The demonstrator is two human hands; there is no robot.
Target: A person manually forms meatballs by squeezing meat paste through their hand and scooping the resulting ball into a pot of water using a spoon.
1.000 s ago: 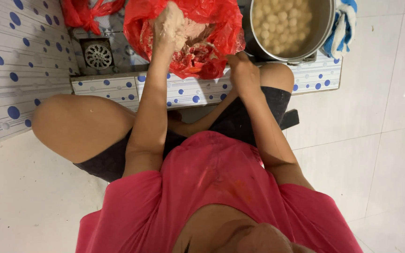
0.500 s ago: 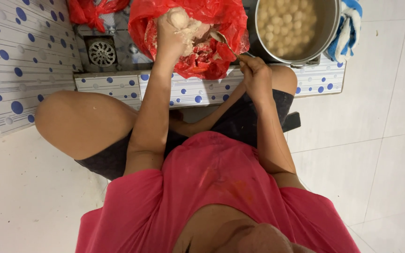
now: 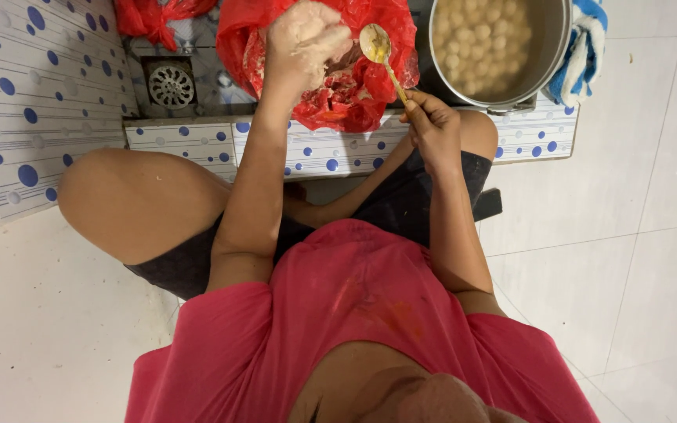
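Left hand was clenched round a pale lump of paste, held over the open red bag on the tiled ledge. Right hand gripped a spoon by its handle end, bowl up beside the lump. Paste looked soft, sticky, easily deformed; best cupped in the palm. Pot of balls sat just beside the bag.

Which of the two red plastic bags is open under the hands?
The big red bag at centre, by the pot; the left hand is over it. The other red bag sits bunched top left.
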